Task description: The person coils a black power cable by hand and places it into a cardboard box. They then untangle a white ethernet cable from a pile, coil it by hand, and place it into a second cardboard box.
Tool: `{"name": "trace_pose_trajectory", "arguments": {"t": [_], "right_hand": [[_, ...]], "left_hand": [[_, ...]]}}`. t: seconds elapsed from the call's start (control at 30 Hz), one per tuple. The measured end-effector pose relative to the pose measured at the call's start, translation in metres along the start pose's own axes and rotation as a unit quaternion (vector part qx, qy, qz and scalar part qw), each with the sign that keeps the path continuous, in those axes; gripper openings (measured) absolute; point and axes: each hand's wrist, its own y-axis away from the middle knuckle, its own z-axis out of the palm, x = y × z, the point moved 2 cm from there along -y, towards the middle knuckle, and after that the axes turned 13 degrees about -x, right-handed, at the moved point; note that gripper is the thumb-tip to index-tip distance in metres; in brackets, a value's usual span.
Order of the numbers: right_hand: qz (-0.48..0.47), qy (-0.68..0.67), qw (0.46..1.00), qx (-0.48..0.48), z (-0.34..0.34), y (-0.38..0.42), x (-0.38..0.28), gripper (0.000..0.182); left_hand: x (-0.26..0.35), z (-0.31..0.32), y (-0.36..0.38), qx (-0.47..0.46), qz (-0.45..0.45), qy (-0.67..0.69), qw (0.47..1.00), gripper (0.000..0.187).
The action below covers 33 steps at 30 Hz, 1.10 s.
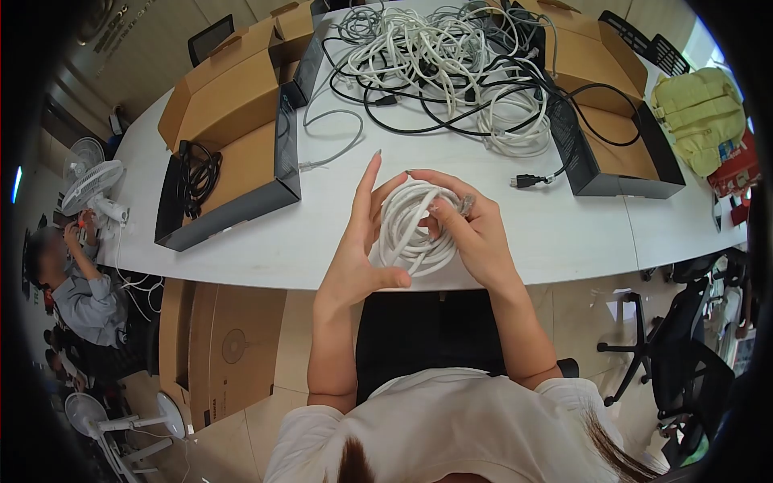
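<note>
A coiled white network cable [411, 233] is held between my hands just above the front edge of the table. My left hand [354, 245] cradles the coil from the left, with its thumb at the bottom and one finger stretched upward. On the other side, my right hand [483, 229] grips the coil, its thumb pressing on the loops. A clear plug [466, 205] at the cable's end shows beside the right thumb. Some fingertips are hidden behind the coil.
A tangled pile of cables [427, 56] lies at the back of the white table [338, 258]. An open box [233, 177] at left holds a coiled black cable [199, 177]; another open box [612, 153] stands at right. A person [84, 290] sits at far left.
</note>
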Motion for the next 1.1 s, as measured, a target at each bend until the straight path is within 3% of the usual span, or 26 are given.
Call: {"name": "trace_pose_trajectory", "arguments": {"t": [0.17, 0.27, 0.37, 0.47, 0.67, 0.77, 0.9, 1.0, 1.1], "right_hand": [[0.013, -0.044, 0.998, -0.029, -0.005, -0.003, -0.002, 0.031], [0.013, -0.035, 0.999, -0.035, -0.004, -0.003, -0.002, 0.033], [0.025, -0.031, 0.998, -0.047, -0.004, -0.002, -0.002, 0.035], [0.044, -0.002, 0.997, -0.056, -0.005, -0.004, 0.000, 0.035], [0.044, 0.042, 0.996, -0.067, -0.004, -0.008, -0.007, 0.033], [0.040, 0.038, 0.997, -0.062, -0.006, -0.011, -0.006, 0.032], [0.039, 0.085, 0.996, -0.002, -0.008, -0.008, -0.009, 0.032], [-0.028, 0.060, 0.996, 0.054, -0.004, -0.010, 0.005, 0.032], [-0.023, 0.135, 0.990, 0.038, -0.004, -0.009, -0.003, 0.033]], "left_hand": [[-0.005, -0.008, -0.005, 0.012, -0.041, 0.014, 0.999, 0.080], [-0.017, -0.012, -0.003, 0.019, -0.085, 0.135, 0.987, 0.067], [-0.015, -0.011, -0.001, -0.019, -0.105, 0.131, 0.986, 0.066], [-0.020, -0.011, 0.004, -0.087, -0.061, 0.167, 0.980, 0.066], [-0.025, -0.003, 0.007, -0.020, -0.071, 0.165, 0.984, 0.067], [-0.032, -0.001, 0.009, -0.022, -0.048, 0.204, 0.978, 0.058], [-0.030, 0.008, 0.007, 0.067, -0.001, 0.215, 0.974, 0.036], [-0.041, 0.003, 0.007, 0.100, 0.023, 0.240, 0.965, 0.033], [-0.054, 0.002, 0.013, 0.072, 0.032, 0.270, 0.960, 0.038]]}}
